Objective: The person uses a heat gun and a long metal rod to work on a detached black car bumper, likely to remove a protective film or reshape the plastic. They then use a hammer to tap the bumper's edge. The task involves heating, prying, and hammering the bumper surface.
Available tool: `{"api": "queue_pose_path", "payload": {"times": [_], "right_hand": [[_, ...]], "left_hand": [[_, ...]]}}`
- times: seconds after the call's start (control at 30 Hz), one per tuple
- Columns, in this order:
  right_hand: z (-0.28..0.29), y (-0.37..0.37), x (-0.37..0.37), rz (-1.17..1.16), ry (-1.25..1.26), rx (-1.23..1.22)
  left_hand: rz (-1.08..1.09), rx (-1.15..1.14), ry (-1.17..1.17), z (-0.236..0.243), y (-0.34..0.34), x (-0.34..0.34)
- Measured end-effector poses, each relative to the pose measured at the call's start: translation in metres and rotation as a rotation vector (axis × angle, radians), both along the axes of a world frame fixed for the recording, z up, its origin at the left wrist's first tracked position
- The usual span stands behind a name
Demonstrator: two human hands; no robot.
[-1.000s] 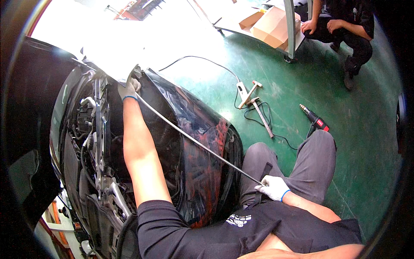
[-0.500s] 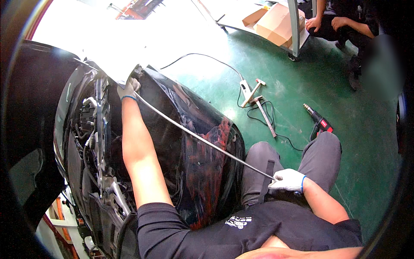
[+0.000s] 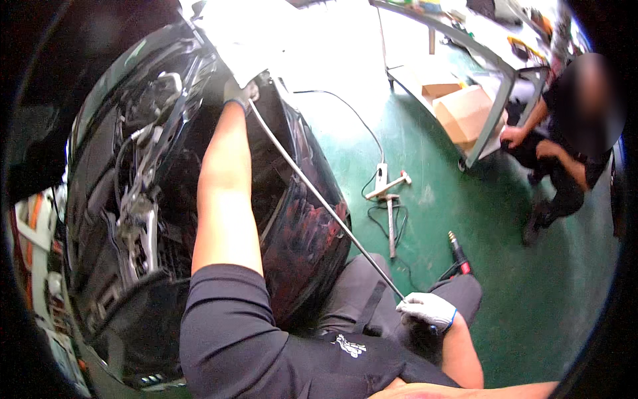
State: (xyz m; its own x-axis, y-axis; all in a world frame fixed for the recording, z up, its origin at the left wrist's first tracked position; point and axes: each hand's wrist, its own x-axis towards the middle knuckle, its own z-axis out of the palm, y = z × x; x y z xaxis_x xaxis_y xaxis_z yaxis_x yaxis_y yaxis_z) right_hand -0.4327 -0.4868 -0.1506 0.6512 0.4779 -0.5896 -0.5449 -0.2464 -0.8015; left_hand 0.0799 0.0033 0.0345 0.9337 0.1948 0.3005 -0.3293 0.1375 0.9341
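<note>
Pale-gloved left hand [image 3: 239,92] is at the top part of a long, thin, grey metal rod [image 3: 332,213], too bright to tell its grip; the rod slants down to the white-gloved right hand [image 3: 428,310], which holds its low end

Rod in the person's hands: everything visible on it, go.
Long, slim grey rod, smooth and metallic-looking, crossing diagonally in front of the dark car fender. It looks gently bowed, though the fisheye may add to that. Its upper part reaches the gloved left hand; the gloved right hand holds the lower part. Both tips are hidden; fender contact is unclear.
</note>
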Motion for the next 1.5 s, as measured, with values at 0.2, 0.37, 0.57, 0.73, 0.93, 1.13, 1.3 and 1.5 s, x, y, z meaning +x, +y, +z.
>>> {"api": "queue_pose_path", "payload": {"times": [0.2,0.37,0.57,0.73,0.93,1.13,1.3,1.5], "right_hand": [[0.026,-0.026,0.011,-0.048,0.064,-0.047],[0.05,-0.043,0.006,-0.07,0.038,-0.101],[0.048,-0.039,0.013,-0.21,0.074,-0.075],[0.023,-0.042,0.004,-0.23,0.024,-0.064],[0.024,-0.028,0.001,-0.234,-0.035,-0.033],[0.025,-0.005,-0.002,-0.122,0.017,-0.109],[0.04,0.007,0.002,0.032,0.05,-0.271],[0.03,0.002,-0.005,0.09,-0.116,-0.313]], "left_hand": [[0.074,0.071,0.017,0.002,-0.012,-0.025],[0.062,0.073,0.039,-0.002,-0.016,-0.024],[0.134,0.191,-0.011,-0.003,-0.008,-0.024],[0.063,0.109,-0.033,-0.004,-0.008,-0.024],[0.117,0.15,-0.027,-0.001,-0.003,-0.024],[0.138,0.175,-0.046,-0.001,0.006,-0.013],[0.035,0.031,-0.024,-0.003,0.009,-0.014],[0.078,0.073,0.018,-0.007,0.009,-0.006]]}}
